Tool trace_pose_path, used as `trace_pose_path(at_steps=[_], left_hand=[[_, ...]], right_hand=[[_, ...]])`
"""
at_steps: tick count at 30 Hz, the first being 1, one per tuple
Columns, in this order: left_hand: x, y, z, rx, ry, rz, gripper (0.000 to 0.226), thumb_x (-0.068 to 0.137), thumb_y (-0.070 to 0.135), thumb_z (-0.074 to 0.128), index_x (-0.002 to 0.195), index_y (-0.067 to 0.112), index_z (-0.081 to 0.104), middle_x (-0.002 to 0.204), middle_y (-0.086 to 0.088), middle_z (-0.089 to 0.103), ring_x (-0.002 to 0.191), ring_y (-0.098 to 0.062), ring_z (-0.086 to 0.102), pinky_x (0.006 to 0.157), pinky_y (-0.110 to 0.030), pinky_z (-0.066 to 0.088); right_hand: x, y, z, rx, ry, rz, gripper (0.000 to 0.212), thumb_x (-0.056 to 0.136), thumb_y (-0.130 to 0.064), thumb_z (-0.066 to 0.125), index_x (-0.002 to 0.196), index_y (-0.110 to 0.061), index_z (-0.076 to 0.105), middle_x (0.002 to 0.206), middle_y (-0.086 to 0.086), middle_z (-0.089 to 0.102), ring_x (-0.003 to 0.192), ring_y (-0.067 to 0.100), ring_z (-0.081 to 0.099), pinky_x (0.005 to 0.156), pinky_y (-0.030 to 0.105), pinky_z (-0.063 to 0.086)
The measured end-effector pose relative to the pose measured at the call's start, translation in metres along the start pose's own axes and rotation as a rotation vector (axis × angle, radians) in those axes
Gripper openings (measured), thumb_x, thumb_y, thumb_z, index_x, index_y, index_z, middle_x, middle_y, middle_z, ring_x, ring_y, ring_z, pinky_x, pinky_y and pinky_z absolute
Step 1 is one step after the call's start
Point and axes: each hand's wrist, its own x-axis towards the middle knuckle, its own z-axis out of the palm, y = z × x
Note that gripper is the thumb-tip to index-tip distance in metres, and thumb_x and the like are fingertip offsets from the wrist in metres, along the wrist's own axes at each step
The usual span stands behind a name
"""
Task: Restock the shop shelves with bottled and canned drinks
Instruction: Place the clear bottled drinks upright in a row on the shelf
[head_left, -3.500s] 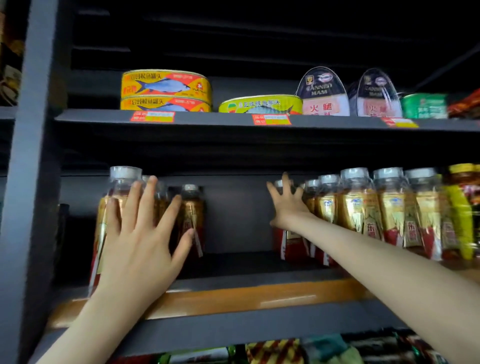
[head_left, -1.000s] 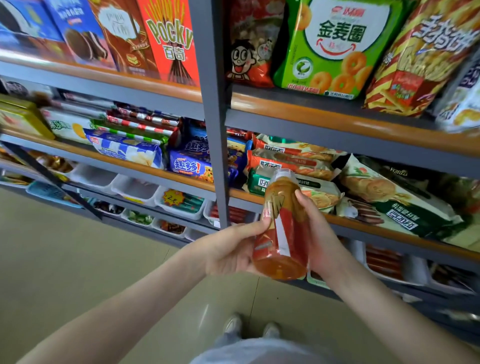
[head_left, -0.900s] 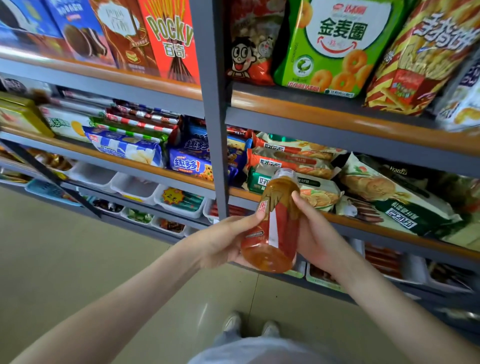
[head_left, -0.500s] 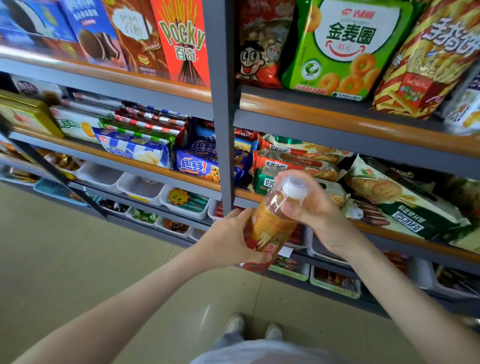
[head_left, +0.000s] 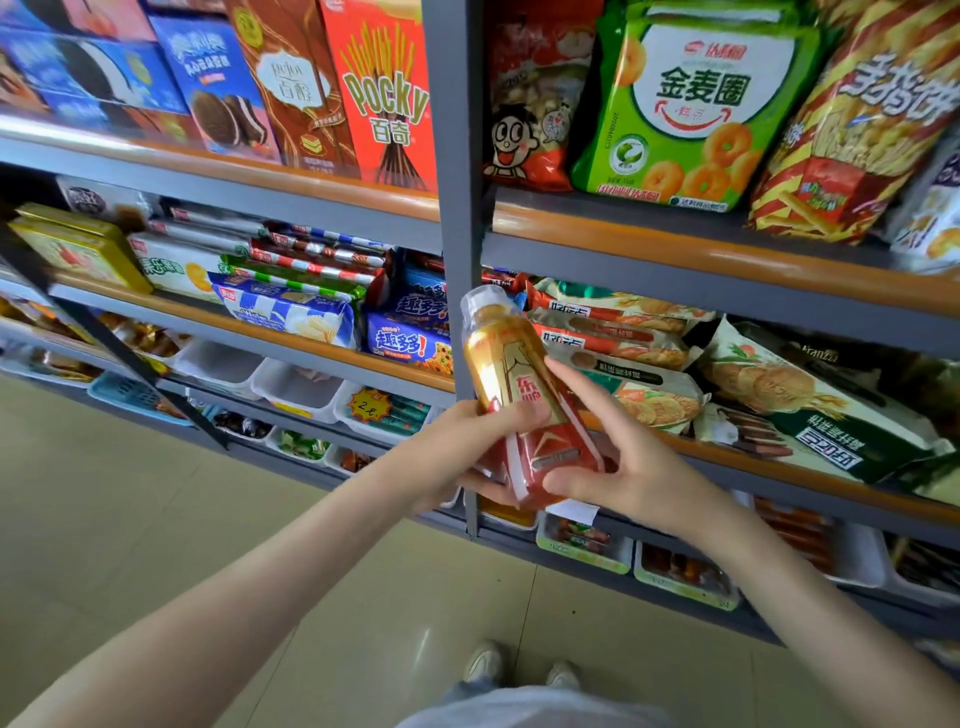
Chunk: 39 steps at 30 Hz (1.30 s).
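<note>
A plastic drink bottle with a gold-and-red label and a clear cap stands nearly upright in front of the shelf post. My left hand grips its lower body from the left, thumb across the label. My right hand holds the bottle's right side, forefinger stretched up along the label and thumb under the red part. The bottle's base is hidden behind my fingers.
A grey shelf post rises just behind the bottle. Shelves with orange edge strips carry biscuit boxes, snack bags and cookie packs. Small trays of sweets line the low shelf. Tiled floor lies left; my shoes show below.
I turned from the drinks shelf to the snack shelves with one bottle. In the last second the bottle went from cap-down to upright; my right hand slid from its cap to its side.
</note>
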Motion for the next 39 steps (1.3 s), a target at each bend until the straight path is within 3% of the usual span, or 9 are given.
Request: trace_pose_path(at_steps=[5,16,18,22,25,27,31,34,39], left_hand=[[-0.005,0.025,0.008,-0.134,-0.018,-0.099,0.069,0.064,0.063,0.058,0.115,0.016,0.059,0.092,-0.011,0.074,0.076,-0.022,0.072,0.058,-0.03,0.058],[-0.016,0.054,0.018,0.198,-0.042,0.028,0.058,0.069,0.055,0.063,0.109,0.014,0.06,0.086,-0.003,0.075,0.077,-0.018,0.072,0.07,-0.034,0.06],[-0.026,0.061,0.021,0.424,-0.024,0.134,0.04,0.077,0.048,0.069,0.106,0.021,0.06,0.087,0.001,0.075,0.078,-0.014,0.072,0.069,-0.032,0.06],[-0.049,0.097,0.026,0.827,0.128,0.451,0.054,0.061,0.063,0.071,0.104,0.032,0.059,0.092,0.014,0.072,0.082,0.0,0.068,0.079,-0.031,0.057],[-0.059,0.137,0.025,0.998,0.242,0.688,0.074,0.049,0.072,0.064,0.111,0.032,0.056,0.092,0.016,0.07,0.083,0.001,0.065,0.08,-0.033,0.054],[-0.064,0.17,0.022,1.018,0.227,0.82,0.074,0.054,0.07,0.067,0.116,0.031,0.055,0.096,0.014,0.071,0.089,-0.002,0.066,0.083,-0.035,0.054],[-0.067,0.232,0.013,0.804,0.16,1.136,0.063,0.076,0.062,0.064,0.128,0.03,0.052,0.12,0.007,0.066,0.113,-0.009,0.061,0.099,-0.036,0.048],[-0.059,0.266,0.006,0.83,0.488,1.461,0.045,0.09,0.046,0.05,0.13,0.026,0.051,0.126,0.005,0.058,0.113,-0.007,0.056,0.098,-0.024,0.045],[-0.034,0.311,0.005,1.006,0.926,1.657,0.045,0.092,0.011,0.058,0.137,0.012,0.049,0.135,-0.013,0.047,0.125,-0.021,0.042,0.103,-0.01,0.025]], right_hand=[[-0.003,-0.018,-0.011,-0.129,0.044,-0.03,0.084,0.069,-0.046,0.075,0.135,-0.065,0.025,0.147,-0.02,0.033,0.126,-0.009,0.041,0.093,0.014,0.046],[-0.002,-0.081,-0.054,-0.208,0.149,0.033,0.079,0.066,-0.072,0.052,0.139,-0.057,0.026,0.142,-0.02,0.042,0.109,-0.007,0.056,0.091,0.037,0.055],[-0.001,-0.094,-0.059,-0.228,0.159,0.053,0.085,0.064,-0.071,0.056,0.139,-0.062,0.017,0.131,-0.026,0.046,0.1,-0.002,0.063,0.078,0.033,0.059],[-0.003,-0.117,-0.059,-0.244,0.201,-0.211,0.102,0.068,-0.058,0.067,0.136,-0.065,-0.008,0.127,-0.054,0.026,0.115,-0.025,0.042,0.096,0.011,0.042],[-0.005,-0.149,-0.067,-0.331,0.346,-0.471,0.108,0.073,-0.043,0.076,0.141,-0.059,-0.006,0.157,-0.01,0.023,0.131,0.001,0.045,0.101,0.03,0.049],[-0.004,-0.175,-0.079,-0.367,0.436,-0.61,0.109,0.072,-0.034,0.079,0.143,-0.054,-0.001,0.151,-0.002,0.037,0.125,0.01,0.054,0.096,0.04,0.052],[-0.002,-0.23,-0.112,-0.419,0.622,-0.766,0.106,0.067,-0.04,0.08,0.144,-0.045,0.007,0.132,-0.031,0.048,0.115,-0.004,0.058,0.095,0.025,0.051],[0.001,-0.266,-0.143,-0.427,0.753,-0.9,0.091,0.068,-0.035,0.085,0.137,-0.029,0.026,0.111,-0.038,0.055,0.109,-0.013,0.055,0.092,0.008,0.043],[0.018,-0.309,-0.19,-0.479,0.848,-1.024,0.081,0.066,-0.04,0.078,0.131,-0.037,0.029,0.121,-0.021,0.051,0.117,-0.003,0.053,0.098,0.016,0.043]])
